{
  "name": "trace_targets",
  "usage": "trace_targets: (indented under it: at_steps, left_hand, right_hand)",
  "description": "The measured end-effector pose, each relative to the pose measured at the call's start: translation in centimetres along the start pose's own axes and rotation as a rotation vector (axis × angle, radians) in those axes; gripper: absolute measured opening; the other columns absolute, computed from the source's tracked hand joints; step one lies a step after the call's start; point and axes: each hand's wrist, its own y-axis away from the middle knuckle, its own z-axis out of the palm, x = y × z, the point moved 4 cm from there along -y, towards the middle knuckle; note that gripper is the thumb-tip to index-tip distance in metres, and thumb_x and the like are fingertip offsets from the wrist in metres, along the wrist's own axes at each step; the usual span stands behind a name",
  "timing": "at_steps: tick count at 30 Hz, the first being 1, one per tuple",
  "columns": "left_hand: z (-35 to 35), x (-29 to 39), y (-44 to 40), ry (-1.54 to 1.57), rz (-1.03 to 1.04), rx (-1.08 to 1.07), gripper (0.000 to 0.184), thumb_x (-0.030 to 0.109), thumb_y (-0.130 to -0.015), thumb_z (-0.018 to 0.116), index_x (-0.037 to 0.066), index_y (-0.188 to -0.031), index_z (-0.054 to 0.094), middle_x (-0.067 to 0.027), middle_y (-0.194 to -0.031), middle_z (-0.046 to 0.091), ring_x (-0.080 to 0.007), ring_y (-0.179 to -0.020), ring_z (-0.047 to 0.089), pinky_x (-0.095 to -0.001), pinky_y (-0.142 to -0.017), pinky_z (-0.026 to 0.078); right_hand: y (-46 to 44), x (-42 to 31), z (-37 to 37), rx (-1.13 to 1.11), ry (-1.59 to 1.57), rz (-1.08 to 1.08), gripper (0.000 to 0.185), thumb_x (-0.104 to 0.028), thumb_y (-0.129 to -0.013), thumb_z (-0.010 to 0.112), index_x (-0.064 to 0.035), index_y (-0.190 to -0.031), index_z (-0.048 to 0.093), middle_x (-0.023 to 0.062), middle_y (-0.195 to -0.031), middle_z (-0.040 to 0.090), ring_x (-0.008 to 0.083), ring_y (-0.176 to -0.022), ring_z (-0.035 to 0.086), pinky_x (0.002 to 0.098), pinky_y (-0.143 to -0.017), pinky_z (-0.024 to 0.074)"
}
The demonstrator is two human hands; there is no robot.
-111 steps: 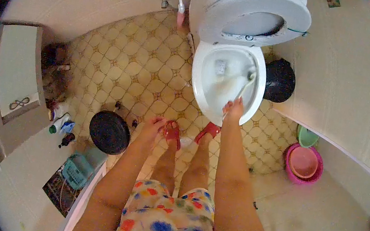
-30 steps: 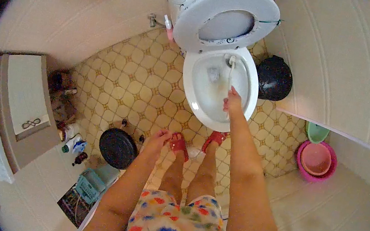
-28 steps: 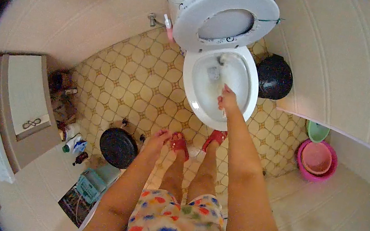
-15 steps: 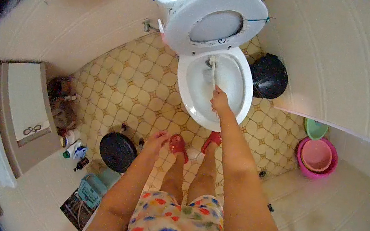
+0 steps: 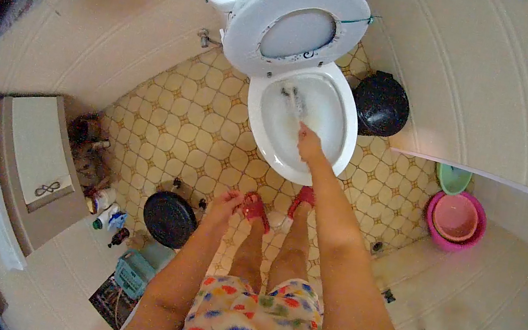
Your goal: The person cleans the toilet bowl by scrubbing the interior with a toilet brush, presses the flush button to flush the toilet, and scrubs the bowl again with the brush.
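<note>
Inside the toilet bowl (image 5: pixel 334 115), the toilet brush (image 5: pixel 295 104) has swung to the back left, gripped by the right hand (image 5: pixel 309 146); the left hand (image 5: pixel 224 206) hangs loosely open, left of the bowl's front.

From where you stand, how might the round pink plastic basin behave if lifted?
The round pink plastic basin looks thin-rimmed, so probably light and fairly stiff. It sits nested in a wider magenta plastic basin, which might cling to it.
</note>
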Motion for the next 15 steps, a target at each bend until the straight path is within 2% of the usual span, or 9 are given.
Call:
trace_targets:
  at_steps: [2,5,8,11,14,15]
  left_hand:
    - [-0.8,-1.4,-1.4,-0.025,-0.002,0.008,0.013,0.014,-0.073,0.059,0.010,-0.084,0.054,0.0036,-0.073,0.053,-0.0060,-0.066,0.047,-0.0191,-0.058,0.034]
    - [-1.2,-1.9,-1.6,-0.099,-0.039,0.064,0.012,0.014,-0.073,0.059,0.011,-0.084,0.055,0.0041,-0.071,0.053,-0.0054,-0.064,0.046,-0.0183,-0.056,0.033]
    - [-1.1,-1.1,-1.2,-0.094,-0.042,0.080,0.010,0.014,-0.074,0.058,0.012,-0.083,0.055,0.0040,-0.071,0.053,-0.0055,-0.062,0.046,-0.0180,-0.055,0.033]
    - [-1.4,-0.7,-1.0,-0.057,-0.038,0.070,0.009,0.014,-0.075,0.058,0.011,-0.083,0.055,0.0036,-0.070,0.053,-0.0058,-0.062,0.045,-0.0181,-0.054,0.032]
    - [-1.8,-0.6,-0.5,-0.067,-0.013,0.062,0.009,0.015,-0.075,0.057,0.010,-0.082,0.055,0.0030,-0.070,0.053,-0.0058,-0.062,0.045,-0.0181,-0.054,0.032]
    - [-1.8,-0.3,-0.5,-0.080,0.005,0.055,0.009,0.015,-0.075,0.057,0.009,-0.081,0.055,0.0027,-0.069,0.053,-0.0058,-0.062,0.045,-0.0181,-0.054,0.032]
  right_hand:
    - [0.5,-1.7,-2.7,0.042,-0.185,0.174,0.039,-0.018,-0.083,0.037,-0.0201,-0.121,0.037,0.0065,-0.052,0.046,0.0161,-0.035,0.038,0.0320,-0.030,0.0322]
    - [-0.7,0.4,-3.5,0.116,-0.352,0.160,0.040,-0.020,-0.083,0.037,-0.0200,-0.123,0.035,0.0063,-0.051,0.044,0.0157,-0.034,0.036,0.0322,-0.029,0.0308]
    - [-0.2,0.8,-4.3,0.205,-0.398,0.158,0.037,-0.015,-0.082,0.040,-0.0166,-0.119,0.039,0.0139,-0.067,0.054,0.0233,-0.039,0.047,0.0351,-0.031,0.0387]
    - [-0.8,0.0,-1.8,0.120,-0.721,0.248,0.039,-0.015,-0.083,0.039,-0.0153,-0.122,0.034,0.0124,-0.059,0.050,0.0213,-0.037,0.046,0.0350,-0.031,0.0388]
    - [-0.9,-3.2,-0.1,0.070,-0.553,0.177,0.038,-0.019,-0.084,0.034,-0.0135,-0.121,0.037,0.0079,-0.049,0.041,0.0161,-0.031,0.035,0.0323,-0.029,0.0317]
    - [-0.2,-4.3,-0.8,0.007,-0.312,0.073,0.037,-0.019,-0.084,0.035,-0.0106,-0.119,0.039,0.0117,-0.057,0.048,0.0201,-0.033,0.040,0.0334,-0.031,0.0352]
